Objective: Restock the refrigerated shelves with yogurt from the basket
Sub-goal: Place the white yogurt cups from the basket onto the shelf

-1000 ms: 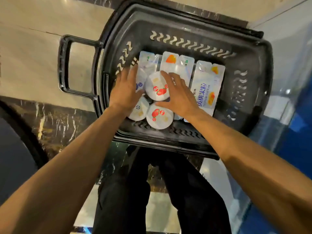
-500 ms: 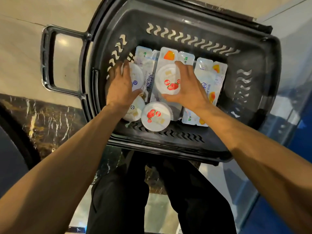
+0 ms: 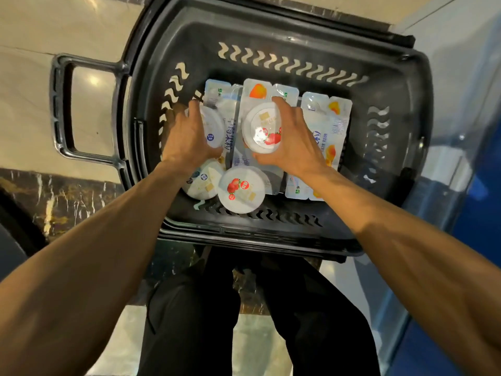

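Both hands are inside the black basket (image 3: pixel 298 31): the left hand (image 3: pixel 187 137) curls round a white blue-dot cup (image 3: pixel 214 128), and the right hand (image 3: pixel 295 139) grips a white, round strawberry cup (image 3: pixel 261 131). Flat packs (image 3: pixel 329 123) lie beneath them.

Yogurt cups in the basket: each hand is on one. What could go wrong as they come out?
1. The right hand grips the upper strawberry cup by its edges, so it may slip.
2. The left hand covers much of the blue-label cup, so its hold is hard to judge.
3. Flat packs lie under both cups and could shift.
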